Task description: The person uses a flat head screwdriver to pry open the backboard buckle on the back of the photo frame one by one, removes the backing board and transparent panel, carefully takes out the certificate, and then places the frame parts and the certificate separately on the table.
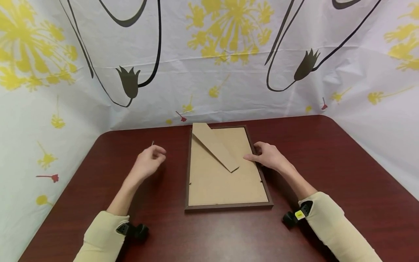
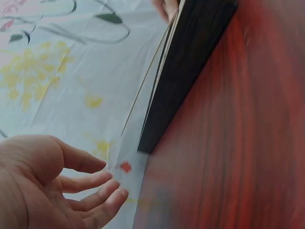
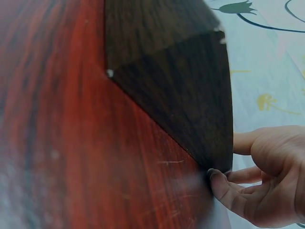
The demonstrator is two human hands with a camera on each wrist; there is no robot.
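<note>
A picture frame (image 1: pixel 229 206) with a dark wood-look border lies back side up on the table, in the middle of the head view. Its tan backing board (image 1: pixel 222 187) faces up, and a flat tan easel stand (image 1: pixel 216 145) slants across it. My right hand (image 1: pixel 269 155) grips the right edge, thumb over the backing and fingers at the outer side. In the right wrist view, fingertips (image 3: pixel 217 179) of that hand reach the lower edge of the border. My left hand (image 1: pixel 150 160) hovers left of the frame, fingers loosely bent and holding nothing.
The dark red wooden table (image 1: pixel 229 240) has rounded far corners. Behind it and at both sides hangs a white sheet (image 1: pixel 183 80) printed with flowers. A small thin grey thing (image 1: pixel 152 143) shows just beyond the left hand.
</note>
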